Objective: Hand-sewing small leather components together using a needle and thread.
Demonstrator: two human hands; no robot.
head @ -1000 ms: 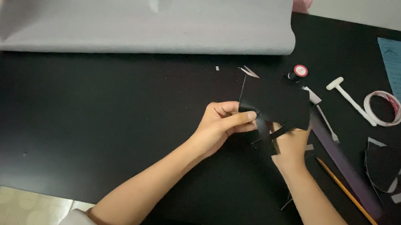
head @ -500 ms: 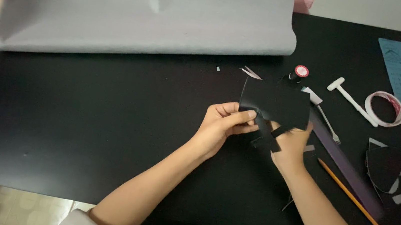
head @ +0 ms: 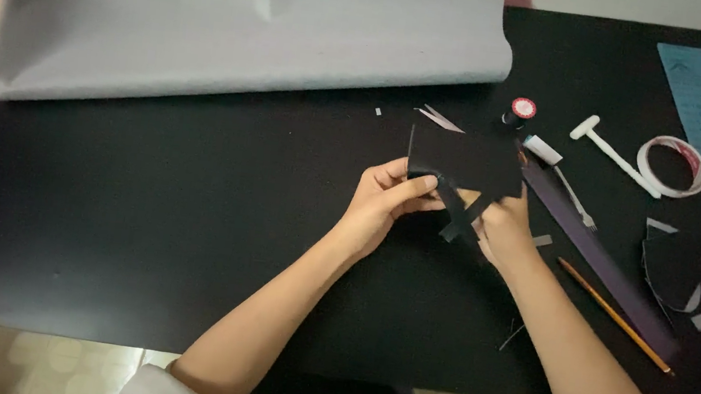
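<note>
Left hand (head: 385, 201) and right hand (head: 501, 227) both pinching black paper piece (head: 464, 162); pencil (head: 614, 315) at 4 o'clock on desk (head: 146, 218)

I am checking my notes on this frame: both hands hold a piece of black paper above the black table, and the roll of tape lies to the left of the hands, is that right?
Not quite. In the head view the roll of tape lies to the right of the hands, near the blue sheet. The rest stands: the left hand and right hand hold the black paper piece above the black table.
</note>
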